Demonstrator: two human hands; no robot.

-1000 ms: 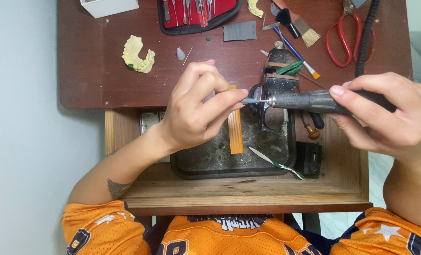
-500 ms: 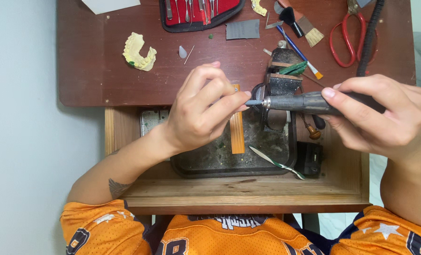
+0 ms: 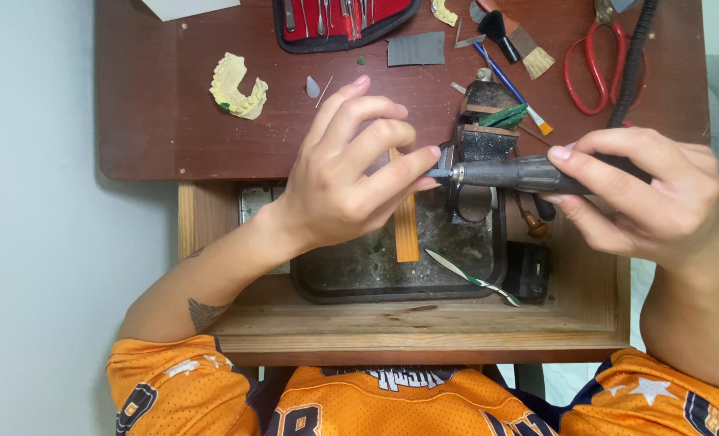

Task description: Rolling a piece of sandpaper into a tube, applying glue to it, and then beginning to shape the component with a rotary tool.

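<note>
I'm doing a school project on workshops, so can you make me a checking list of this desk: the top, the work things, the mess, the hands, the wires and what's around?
Surface: brown desk above an open wooden drawer.
Job's things: grey rotary handpiece, tip at the left fingertips.
Clutter: yellow teeth cast, red scissors, brushes, red tool pouch, dark tray.
Grippers: left hand pinches something too small to tell; right hand grips the handpiece.
Cables: black hose.
Surroundings: pale wall.

I am holding a grey handpiece (image 3: 521,173) level in my right hand (image 3: 650,198), its tip pointing to nine o'clock. My left hand (image 3: 351,173) is pinching a small piece, hidden by fingertips, against that tip.
</note>
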